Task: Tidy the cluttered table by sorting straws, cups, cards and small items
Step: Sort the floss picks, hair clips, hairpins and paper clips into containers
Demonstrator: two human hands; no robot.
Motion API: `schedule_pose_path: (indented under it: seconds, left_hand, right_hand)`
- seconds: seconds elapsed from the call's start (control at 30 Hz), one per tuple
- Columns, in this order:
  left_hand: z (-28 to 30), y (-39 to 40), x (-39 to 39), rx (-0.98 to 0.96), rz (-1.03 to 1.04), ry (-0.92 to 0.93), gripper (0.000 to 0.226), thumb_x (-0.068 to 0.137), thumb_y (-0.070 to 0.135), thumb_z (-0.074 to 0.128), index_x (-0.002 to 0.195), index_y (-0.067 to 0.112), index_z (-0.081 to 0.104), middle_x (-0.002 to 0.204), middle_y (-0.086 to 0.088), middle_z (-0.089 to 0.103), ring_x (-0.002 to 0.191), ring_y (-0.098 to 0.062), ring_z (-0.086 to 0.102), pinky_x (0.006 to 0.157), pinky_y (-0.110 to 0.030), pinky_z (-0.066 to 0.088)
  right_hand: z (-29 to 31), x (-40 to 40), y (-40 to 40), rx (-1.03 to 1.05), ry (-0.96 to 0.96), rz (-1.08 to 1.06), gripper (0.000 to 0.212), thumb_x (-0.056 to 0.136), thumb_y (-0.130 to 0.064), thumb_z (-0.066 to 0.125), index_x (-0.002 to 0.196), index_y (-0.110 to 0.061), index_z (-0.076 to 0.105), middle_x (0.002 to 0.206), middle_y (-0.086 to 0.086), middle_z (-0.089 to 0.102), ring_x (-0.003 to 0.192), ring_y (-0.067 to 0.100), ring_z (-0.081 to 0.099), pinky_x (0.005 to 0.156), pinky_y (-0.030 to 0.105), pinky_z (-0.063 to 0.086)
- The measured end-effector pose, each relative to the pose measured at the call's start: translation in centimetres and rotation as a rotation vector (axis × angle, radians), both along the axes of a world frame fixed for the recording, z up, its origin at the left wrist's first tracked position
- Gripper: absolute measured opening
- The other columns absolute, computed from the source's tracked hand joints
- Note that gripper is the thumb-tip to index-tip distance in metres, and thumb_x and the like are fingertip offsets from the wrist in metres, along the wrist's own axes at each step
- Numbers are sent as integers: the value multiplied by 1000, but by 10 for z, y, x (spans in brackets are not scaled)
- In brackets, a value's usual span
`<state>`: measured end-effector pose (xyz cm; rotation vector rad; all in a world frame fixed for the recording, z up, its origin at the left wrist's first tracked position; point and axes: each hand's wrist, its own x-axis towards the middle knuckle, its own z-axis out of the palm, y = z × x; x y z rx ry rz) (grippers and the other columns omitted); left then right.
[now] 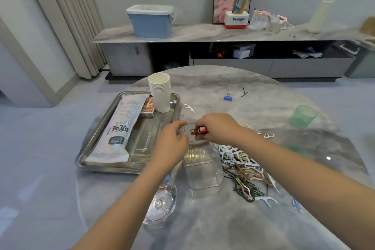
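Near the table's (263,91) front edge stands a clear container (203,168). Above its far rim, the left hand (172,140) pinches the lid while the right hand (218,127) grips a small red-and-brown trinket (199,130). Loose clips and floss picks (243,168) lie heaped just right of it.

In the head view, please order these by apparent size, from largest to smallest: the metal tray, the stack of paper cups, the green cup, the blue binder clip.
1. Metal tray
2. Stack of paper cups
3. Green cup; it lies about as far away as the stack, so this seems fair.
4. Blue binder clip
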<state>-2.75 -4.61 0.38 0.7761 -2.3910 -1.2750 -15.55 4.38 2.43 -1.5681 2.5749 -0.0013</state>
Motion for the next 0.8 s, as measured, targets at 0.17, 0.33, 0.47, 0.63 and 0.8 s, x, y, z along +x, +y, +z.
schedule_pose_path:
  seconds: [0.17, 0.33, 0.47, 0.63, 0.8]
  left_hand:
    - [-1, -5, -3, -4, 11, -8, 37, 93, 13, 49, 129, 20, 54, 132, 1, 53, 112, -11, 52, 90, -25, 41]
    - [-2, -3, -4, -14, 10, -6, 36, 92, 12, 48, 127, 19, 55, 131, -1, 53, 108, -11, 52, 89, -25, 41]
    - [-4, 1, -2, -191, -27, -42, 34, 93, 11, 47, 126, 14, 56, 133, -3, 47, 115, -15, 50, 89, -19, 33]
    - [-9, 14, 0, -435, -54, -107, 35, 93, 16, 49, 127, 15, 56, 149, -7, 33, 141, -20, 22, 112, -35, 16]
    - [-14, 37, -1, -580, -166, -62, 29, 93, 23, 51, 120, 24, 60, 149, 0, 35, 140, -14, 21, 109, -28, 1]
  right_hand:
    - [10, -2, -6, -15, -52, -3, 34, 81, -41, 68, 113, -27, 66, 106, -5, 69, 99, 16, 60, 74, 28, 46]
    - [9, 0, -1, -71, -89, 16, 33, 86, -39, 65, 116, -26, 65, 111, -7, 67, 97, 12, 60, 74, 26, 43]
    - [8, 7, 16, -142, -45, 36, 22, 91, -35, 57, 103, -23, 72, 103, -4, 67, 101, 16, 54, 84, 33, 45]
    - [7, 15, 79, -350, -179, -170, 14, 88, -23, 61, 96, -23, 73, 88, -10, 62, 83, 6, 53, 75, 24, 41]
    - [-37, 37, 131, 22, -270, -406, 28, 78, -45, 69, 94, -22, 66, 83, -8, 63, 84, 14, 59, 69, 26, 45]
